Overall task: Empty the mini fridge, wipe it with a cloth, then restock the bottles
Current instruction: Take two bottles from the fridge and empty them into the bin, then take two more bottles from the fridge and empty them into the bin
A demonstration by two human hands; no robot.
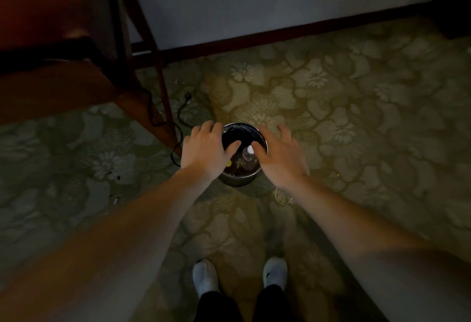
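Light is poor down here, so read the details with some caution. You stand over a small metal bucket [235, 180] on the patterned carpet [331, 117], and both of your hands are spread above its mouth. Your left hand [204, 151] lies over the left rim and your right hand [277, 158] over the right rim. Both have their fingers straight and splayed, grasping nothing. Whether the palms touch the rim or only hover over it, I cannot tell.

The bottle [248, 157] you are after stands upright inside the bucket, toward its near right side, with its pale cap showing in the gap between your hands. A small yellow object [229, 163] sits to its left; it is too dim to name. The mini fridge itself is not in view. A dark wooden piece of furniture [76, 79] fills the far left, and a black cord [178, 117] trails on the carpet just left of the bucket.

My reading is that you are handling the bottles outside the fridge. You may be parking them during the emptying or collecting them for the restock, and the view does not settle which. The next move calls for a choice. Either close both hands on the rim and lift the bucket level, or reach your right hand down and take the bottle by its neck without knocking its neighbours.
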